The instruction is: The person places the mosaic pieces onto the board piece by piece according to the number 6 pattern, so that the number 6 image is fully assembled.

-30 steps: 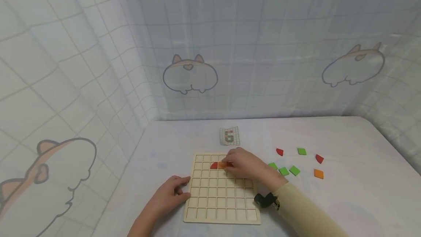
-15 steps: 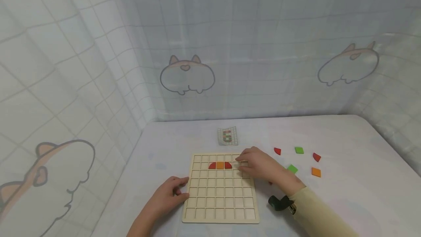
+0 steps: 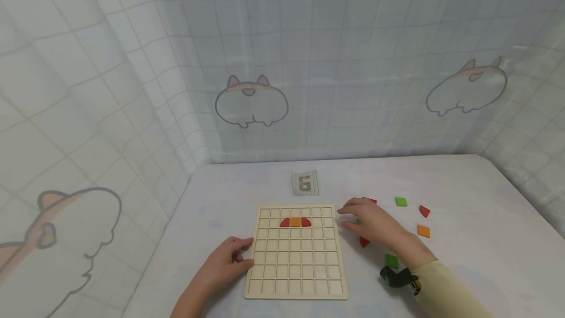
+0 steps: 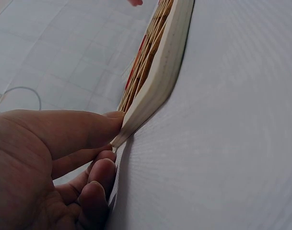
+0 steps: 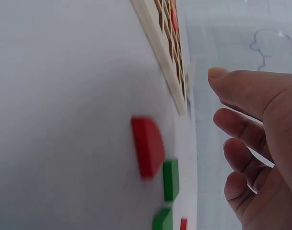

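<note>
A cream wooden grid board (image 3: 295, 297) lies flat. In one of its upper rows an orange square tile (image 3: 295, 222) sits between two red quarter-round tiles (image 3: 285, 222). My left hand (image 3: 225, 264) touches the board's left edge with thumb and index finger; in the left wrist view the thumb tip lies right at the rim and the other fingers curl loosely. Just off the board's right edge, my right hand (image 3: 371, 221) has its fingers spread apart and holds nothing. Close to it are a red quarter-round tile (image 5: 148, 147) and a green tile (image 5: 171, 179). The hand partly hides other tiles.
Farther right lie a green square (image 3: 400, 201), a red piece (image 3: 424, 211) and an orange square (image 3: 423, 231). Another green square (image 3: 391, 260) is beside the right wrist. Behind the board is a small paper pattern card (image 3: 305, 183). Patterned curtains surround the white table (image 3: 476, 239).
My right hand has drawn back from the red tile at the orange square's right and moved right, off the board to the loose tiles. My left hand stays at the board's edge.
</note>
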A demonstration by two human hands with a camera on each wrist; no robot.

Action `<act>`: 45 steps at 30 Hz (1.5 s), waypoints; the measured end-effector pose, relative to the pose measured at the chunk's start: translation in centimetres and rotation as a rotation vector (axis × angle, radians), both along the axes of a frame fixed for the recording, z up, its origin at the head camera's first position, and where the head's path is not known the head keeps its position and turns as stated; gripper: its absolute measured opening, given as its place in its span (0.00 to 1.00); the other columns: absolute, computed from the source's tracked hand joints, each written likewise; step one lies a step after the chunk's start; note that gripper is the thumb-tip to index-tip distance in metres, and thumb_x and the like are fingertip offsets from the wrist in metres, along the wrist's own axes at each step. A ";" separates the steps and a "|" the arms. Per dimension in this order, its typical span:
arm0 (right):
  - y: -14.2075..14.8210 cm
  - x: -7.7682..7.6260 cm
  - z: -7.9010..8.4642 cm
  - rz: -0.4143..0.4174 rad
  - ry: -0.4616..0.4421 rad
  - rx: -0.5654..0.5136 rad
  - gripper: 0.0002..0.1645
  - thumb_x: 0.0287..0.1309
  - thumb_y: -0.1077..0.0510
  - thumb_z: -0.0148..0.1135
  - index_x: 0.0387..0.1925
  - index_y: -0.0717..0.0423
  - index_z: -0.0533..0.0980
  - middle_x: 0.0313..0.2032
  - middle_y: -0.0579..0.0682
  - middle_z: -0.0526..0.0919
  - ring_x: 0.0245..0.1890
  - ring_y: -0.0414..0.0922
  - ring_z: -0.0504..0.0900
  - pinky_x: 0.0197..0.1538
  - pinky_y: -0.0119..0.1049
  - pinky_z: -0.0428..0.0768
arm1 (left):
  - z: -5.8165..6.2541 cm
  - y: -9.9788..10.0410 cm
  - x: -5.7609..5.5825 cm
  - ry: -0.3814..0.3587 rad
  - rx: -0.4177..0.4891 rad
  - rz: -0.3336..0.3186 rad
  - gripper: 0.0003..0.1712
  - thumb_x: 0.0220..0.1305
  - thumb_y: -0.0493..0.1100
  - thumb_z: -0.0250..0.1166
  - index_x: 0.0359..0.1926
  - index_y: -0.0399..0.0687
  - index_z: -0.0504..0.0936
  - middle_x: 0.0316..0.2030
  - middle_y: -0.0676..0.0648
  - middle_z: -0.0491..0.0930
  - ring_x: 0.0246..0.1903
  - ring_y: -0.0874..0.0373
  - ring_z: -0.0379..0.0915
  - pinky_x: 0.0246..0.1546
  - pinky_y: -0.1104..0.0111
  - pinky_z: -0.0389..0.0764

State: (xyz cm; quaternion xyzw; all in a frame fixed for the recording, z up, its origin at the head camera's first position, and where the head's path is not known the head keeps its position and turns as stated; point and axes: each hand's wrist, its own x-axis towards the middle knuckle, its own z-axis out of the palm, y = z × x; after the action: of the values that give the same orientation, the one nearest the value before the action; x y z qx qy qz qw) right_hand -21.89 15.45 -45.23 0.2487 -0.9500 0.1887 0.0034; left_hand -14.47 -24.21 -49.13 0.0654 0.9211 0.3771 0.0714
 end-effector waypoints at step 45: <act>7.5 8.1 -2.0 -0.191 -0.067 0.006 0.20 0.47 0.45 0.78 0.44 0.42 0.86 0.39 0.35 0.78 0.44 0.40 0.77 0.48 0.44 0.79 | -1.1 -0.1 -0.4 -0.030 0.001 0.041 0.32 0.55 0.49 0.76 0.61 0.49 0.80 0.40 0.54 0.74 0.34 0.60 0.68 0.33 0.69 0.70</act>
State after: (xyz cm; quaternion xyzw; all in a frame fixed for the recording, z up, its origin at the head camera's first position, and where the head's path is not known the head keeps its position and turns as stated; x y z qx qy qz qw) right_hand -13.77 22.98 -47.20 0.1507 -0.9695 0.1931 -0.0111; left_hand -14.89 -24.28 -50.22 0.0409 0.9209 0.3799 0.0773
